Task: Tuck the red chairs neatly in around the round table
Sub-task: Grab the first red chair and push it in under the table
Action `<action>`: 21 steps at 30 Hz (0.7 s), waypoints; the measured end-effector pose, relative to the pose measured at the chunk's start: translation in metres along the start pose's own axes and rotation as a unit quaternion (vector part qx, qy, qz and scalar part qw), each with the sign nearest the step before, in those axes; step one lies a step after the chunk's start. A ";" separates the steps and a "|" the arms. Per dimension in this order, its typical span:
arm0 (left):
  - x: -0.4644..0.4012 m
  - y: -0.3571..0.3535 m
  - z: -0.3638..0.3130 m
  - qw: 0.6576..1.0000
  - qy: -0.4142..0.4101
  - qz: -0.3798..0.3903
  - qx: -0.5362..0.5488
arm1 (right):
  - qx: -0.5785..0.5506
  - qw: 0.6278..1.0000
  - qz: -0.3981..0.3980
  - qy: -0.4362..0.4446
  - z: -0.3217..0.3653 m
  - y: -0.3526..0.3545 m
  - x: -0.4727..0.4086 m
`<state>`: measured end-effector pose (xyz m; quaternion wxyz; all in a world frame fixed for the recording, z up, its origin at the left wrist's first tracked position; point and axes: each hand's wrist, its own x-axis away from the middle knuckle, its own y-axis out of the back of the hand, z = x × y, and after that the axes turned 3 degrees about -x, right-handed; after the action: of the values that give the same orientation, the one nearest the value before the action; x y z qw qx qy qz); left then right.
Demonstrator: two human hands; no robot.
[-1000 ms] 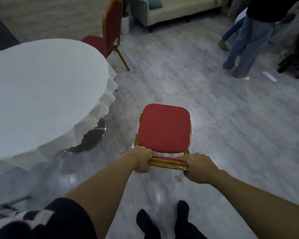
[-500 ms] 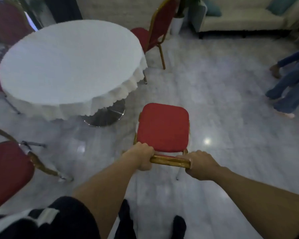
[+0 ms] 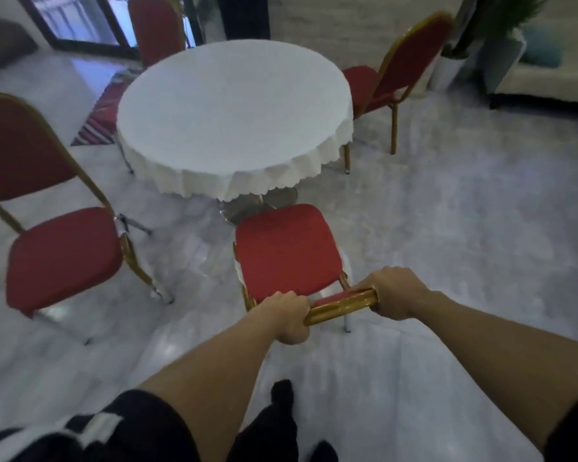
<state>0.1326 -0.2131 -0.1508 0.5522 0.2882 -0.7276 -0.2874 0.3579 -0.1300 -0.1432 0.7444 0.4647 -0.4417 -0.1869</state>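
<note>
Head: both grips clench chair backrest (image 3: 341, 304).

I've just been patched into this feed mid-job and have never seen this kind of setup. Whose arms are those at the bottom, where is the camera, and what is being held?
There is no machine here. The single view comes from a wide-angle camera worn on a person's head, looking forward and down, so the two bare arms rising from the bottom edge are the wearer's own. The left hand and right hand both grip the gold top rail of the red chair directly in front; its seat points toward the round table, which is covered by a white cloth with nothing on it. Three more red chairs stand around the table: one at left, facing away from the table, one at right, and one on the far side. The dark shapes below are the wearer's feet.
</note>
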 end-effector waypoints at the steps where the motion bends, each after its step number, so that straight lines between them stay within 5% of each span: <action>1: -0.003 0.005 0.005 1.000 0.004 -0.001 0.010 | 0.000 1.000 -0.001 0.008 0.000 0.005 -0.009; 21: -0.130 0.167 0.136 0.998 0.047 -0.008 0.050 | 0.009 0.998 0.027 0.050 -0.023 0.136 -0.234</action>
<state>0.0131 0.0078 -0.1407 0.5683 0.3349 -0.7118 -0.2412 0.2325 0.1107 -0.1439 0.7662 0.4679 -0.4176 -0.1397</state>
